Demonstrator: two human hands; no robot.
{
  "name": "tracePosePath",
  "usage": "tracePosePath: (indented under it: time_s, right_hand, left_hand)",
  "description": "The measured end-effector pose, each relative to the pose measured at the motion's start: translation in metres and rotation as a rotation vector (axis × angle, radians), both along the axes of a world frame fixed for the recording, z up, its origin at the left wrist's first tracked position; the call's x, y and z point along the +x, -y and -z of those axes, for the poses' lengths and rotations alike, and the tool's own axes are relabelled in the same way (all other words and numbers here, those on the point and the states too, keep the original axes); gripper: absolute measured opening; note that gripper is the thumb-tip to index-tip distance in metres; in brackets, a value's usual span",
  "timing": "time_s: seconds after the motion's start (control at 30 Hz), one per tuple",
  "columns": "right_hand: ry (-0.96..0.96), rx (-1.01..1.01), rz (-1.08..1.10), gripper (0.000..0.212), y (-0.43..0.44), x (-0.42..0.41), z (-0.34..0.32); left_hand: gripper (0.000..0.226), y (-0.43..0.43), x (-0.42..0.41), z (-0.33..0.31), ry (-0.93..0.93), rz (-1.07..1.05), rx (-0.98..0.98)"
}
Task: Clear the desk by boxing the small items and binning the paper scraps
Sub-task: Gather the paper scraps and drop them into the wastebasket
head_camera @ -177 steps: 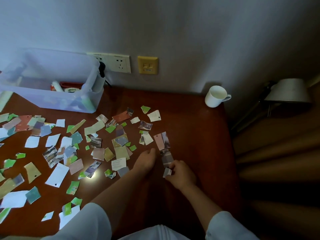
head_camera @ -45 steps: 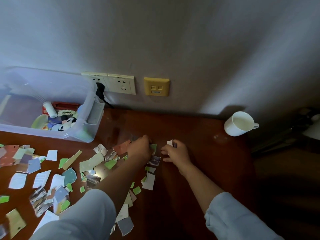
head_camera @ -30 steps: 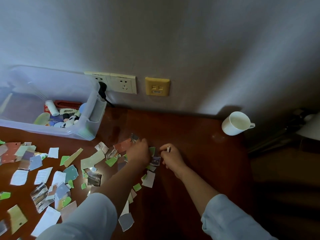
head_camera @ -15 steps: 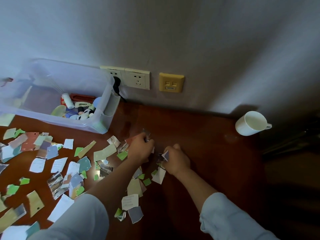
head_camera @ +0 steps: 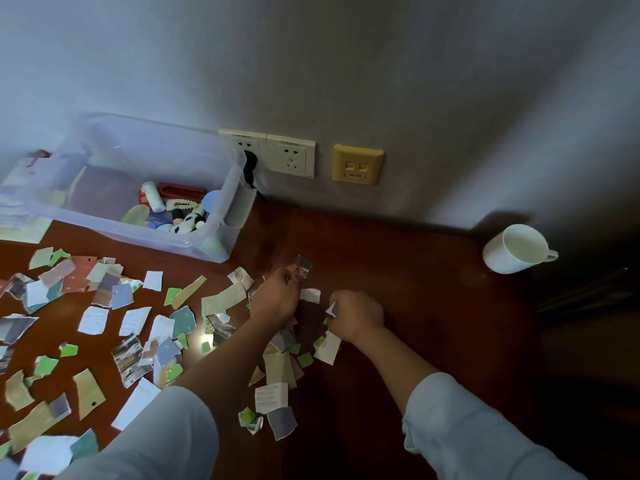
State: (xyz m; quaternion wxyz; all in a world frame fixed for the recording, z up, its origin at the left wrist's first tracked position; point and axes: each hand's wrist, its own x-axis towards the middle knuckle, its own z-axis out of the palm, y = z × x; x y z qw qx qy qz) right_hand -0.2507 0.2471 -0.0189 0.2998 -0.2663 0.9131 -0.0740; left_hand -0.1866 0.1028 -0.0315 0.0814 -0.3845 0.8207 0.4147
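Left hand (head_camera: 277, 299): fingers curled, pinching scrap (head_camera: 304, 266) at tips, newly reached. Right hand (head_camera: 356, 313): clenched on bundle (head_camera: 332, 309), kept from earlier. Loose scraps (head_camera: 131, 320) left of fingers; binning pending.

**Both hands low, knuckles up**

My left hand (head_camera: 275, 299) reaches farthest forward, knuckles up and fingers curled, the tips pinching a grey scrap (head_camera: 303, 266). Just beside it, not touching, my right hand (head_camera: 356, 315) makes a loose fist, thumb and fingers nipping a pale scrap (head_camera: 332, 309). My forearms (head_camera: 221, 362) are bare, angling inward from my sleeves (head_camera: 467, 427).
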Motion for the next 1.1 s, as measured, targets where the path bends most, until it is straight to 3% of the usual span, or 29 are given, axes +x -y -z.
tracePosePath:
  time_s: [0.1, 0.2, 0.3, 0.43, 0.57, 0.73, 0.87, 1.1]
  right_hand:
    - [0.159, -0.162, 0.212, 0.009, 0.01, -0.005, -0.004]
    - [0.445, -0.414, 0.522, 0.004, 0.025, -0.01, -0.011]
    - [0.577, -0.503, 0.669, 0.014, 0.039, -0.017, -0.016]
    - [0.444, -0.476, 0.518, 0.023, 0.054, -0.026, -0.009]
    - [0.282, -0.38, 0.389, 0.02, 0.061, -0.034, 0.002]
    - [0.12, -0.287, 0.286, 0.039, 0.069, -0.035, 0.011]
    - [0.117, -0.291, 0.259, 0.045, 0.074, -0.034, 0.018]
    - [0.091, -0.201, 0.202, 0.031, 0.089, -0.037, 0.016]
  left_hand:
    - [0.02, 0.006, 0.002, -0.002, 0.01, -0.039, -0.019]
    - [0.02, 0.012, 0.0, -0.005, 0.001, -0.061, -0.063]
    - [0.024, 0.018, -0.004, -0.005, 0.019, 0.003, -0.149]
    - [0.024, 0.027, -0.009, 0.0, 0.074, 0.09, -0.263]
    - [0.041, 0.032, -0.013, 0.006, 0.101, 0.18, -0.318]
    - [0.035, 0.037, -0.019, 0.011, 0.14, 0.235, -0.382]
    - [0.039, 0.043, -0.022, 0.011, 0.155, 0.259, -0.383]
    - [0.031, 0.043, -0.022, 0.005, 0.139, 0.318, -0.377]
